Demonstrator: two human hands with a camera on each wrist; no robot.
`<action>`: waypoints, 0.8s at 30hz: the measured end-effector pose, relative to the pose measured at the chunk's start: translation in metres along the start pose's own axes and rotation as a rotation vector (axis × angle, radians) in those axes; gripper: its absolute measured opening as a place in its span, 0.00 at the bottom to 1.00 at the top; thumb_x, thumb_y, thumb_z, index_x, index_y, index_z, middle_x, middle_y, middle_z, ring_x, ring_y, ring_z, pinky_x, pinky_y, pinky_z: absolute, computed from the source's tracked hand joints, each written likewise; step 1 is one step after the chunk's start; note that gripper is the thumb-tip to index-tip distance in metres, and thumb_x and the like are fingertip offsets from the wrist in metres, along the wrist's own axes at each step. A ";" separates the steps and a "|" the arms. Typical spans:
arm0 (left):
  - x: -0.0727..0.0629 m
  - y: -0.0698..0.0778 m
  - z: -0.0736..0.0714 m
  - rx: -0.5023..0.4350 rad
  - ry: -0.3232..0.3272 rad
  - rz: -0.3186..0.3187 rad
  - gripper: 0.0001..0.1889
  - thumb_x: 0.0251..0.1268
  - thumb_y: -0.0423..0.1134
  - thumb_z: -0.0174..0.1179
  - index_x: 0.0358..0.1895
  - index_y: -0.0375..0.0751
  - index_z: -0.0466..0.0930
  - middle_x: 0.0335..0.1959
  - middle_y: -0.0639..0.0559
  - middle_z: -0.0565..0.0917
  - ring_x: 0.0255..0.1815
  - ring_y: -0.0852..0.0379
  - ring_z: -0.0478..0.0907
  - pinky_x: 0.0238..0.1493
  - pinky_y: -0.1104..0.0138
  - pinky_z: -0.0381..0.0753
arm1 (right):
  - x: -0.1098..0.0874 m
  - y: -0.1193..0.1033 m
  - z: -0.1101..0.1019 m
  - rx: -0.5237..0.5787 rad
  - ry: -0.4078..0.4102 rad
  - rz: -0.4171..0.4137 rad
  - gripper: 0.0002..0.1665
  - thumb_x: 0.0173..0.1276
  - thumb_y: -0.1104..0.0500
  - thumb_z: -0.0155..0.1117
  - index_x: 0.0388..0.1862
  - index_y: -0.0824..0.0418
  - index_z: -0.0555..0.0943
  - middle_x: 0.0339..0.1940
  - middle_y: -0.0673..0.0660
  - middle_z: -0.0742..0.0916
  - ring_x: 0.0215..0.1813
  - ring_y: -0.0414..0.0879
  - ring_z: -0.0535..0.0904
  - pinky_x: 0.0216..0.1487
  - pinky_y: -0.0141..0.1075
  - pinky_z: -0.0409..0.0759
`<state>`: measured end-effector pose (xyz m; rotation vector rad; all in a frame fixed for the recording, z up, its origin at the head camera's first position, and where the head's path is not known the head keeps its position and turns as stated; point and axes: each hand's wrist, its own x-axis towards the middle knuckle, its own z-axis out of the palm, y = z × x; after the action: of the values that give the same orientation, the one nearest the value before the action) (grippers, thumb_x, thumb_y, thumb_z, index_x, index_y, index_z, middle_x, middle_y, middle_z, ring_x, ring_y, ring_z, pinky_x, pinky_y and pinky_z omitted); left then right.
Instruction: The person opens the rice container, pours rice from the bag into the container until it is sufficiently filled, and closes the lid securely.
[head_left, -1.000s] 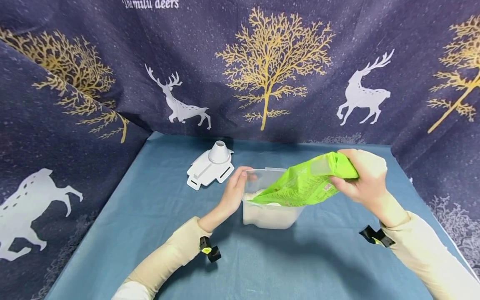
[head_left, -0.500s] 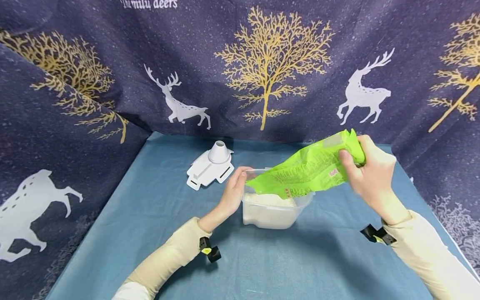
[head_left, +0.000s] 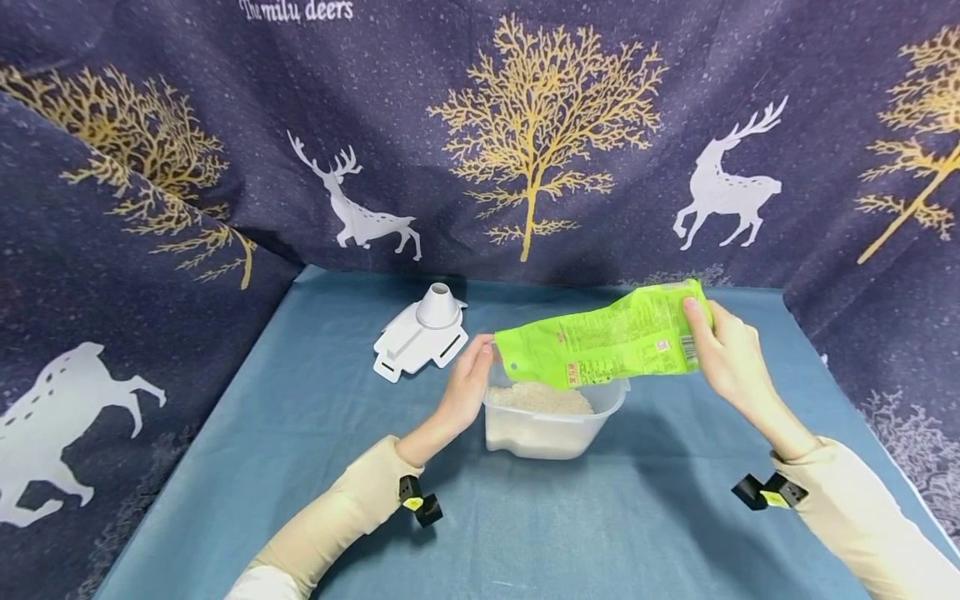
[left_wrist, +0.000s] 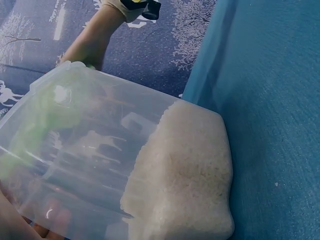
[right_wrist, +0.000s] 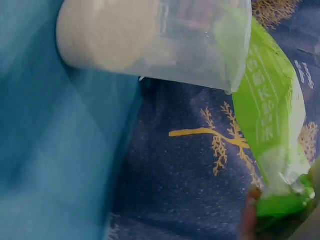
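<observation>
A clear plastic container (head_left: pixel 555 435), part filled with white rice (head_left: pixel 543 398), stands on the blue cloth. My left hand (head_left: pixel 463 385) grips its left wall at the rim. The rice (left_wrist: pixel 185 170) shows through the container wall in the left wrist view. With my right hand (head_left: pixel 731 354) I hold the bottom end of a bright green bag (head_left: pixel 600 337), thumb on the near side. The bag lies nearly level over the container, its far end by my left fingers. Seen from the right wrist, the bag (right_wrist: pixel 270 95) looks slack and flattened.
Behind and left of the container lies a white plastic lid-like piece (head_left: pixel 408 350) with slotted tabs and a cone-shaped spout (head_left: pixel 439 307). A dark curtain (head_left: pixel 600 208) with deer and trees hangs at the table's back edge. Black wrist cameras (head_left: pixel 420 500) sit on both sleeves.
The green bag has come up out of the container, from tilted down into it to nearly level above it, uncovering the rice. The left hand and container have stayed in place.
</observation>
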<state>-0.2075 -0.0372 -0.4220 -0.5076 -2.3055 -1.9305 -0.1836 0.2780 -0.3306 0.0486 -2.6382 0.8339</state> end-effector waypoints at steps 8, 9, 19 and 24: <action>0.000 0.001 0.002 0.006 0.011 0.012 0.18 0.78 0.35 0.36 0.54 0.30 0.73 0.46 0.34 0.79 0.51 0.39 0.75 0.56 0.54 0.74 | 0.001 0.014 -0.004 0.128 -0.304 0.088 0.40 0.79 0.41 0.24 0.65 0.70 0.69 0.49 0.74 0.83 0.42 0.42 0.82 0.45 0.42 0.75; 0.001 0.001 0.002 0.005 0.012 0.008 0.17 0.78 0.36 0.36 0.54 0.30 0.73 0.46 0.34 0.79 0.51 0.40 0.75 0.55 0.55 0.74 | 0.001 0.015 -0.004 0.157 -0.327 0.089 0.40 0.79 0.42 0.23 0.67 0.71 0.67 0.50 0.74 0.82 0.41 0.36 0.80 0.46 0.39 0.75; 0.000 -0.001 0.002 -0.024 0.004 -0.027 0.17 0.79 0.37 0.36 0.54 0.32 0.74 0.46 0.37 0.78 0.52 0.40 0.74 0.59 0.53 0.71 | -0.002 0.011 -0.002 0.223 -0.169 -0.002 0.30 0.80 0.46 0.30 0.64 0.67 0.68 0.48 0.67 0.80 0.40 0.25 0.72 0.42 0.27 0.70; 0.000 0.000 0.001 0.002 0.008 -0.012 0.16 0.78 0.36 0.37 0.52 0.31 0.73 0.34 0.42 0.74 0.38 0.51 0.71 0.45 0.65 0.70 | -0.006 -0.004 -0.004 0.220 0.125 -0.172 0.26 0.79 0.48 0.39 0.57 0.69 0.70 0.38 0.53 0.79 0.38 0.25 0.67 0.39 0.30 0.65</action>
<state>-0.2072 -0.0363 -0.4226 -0.4861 -2.3108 -1.9314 -0.1760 0.2761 -0.3275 0.2679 -2.3775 1.0274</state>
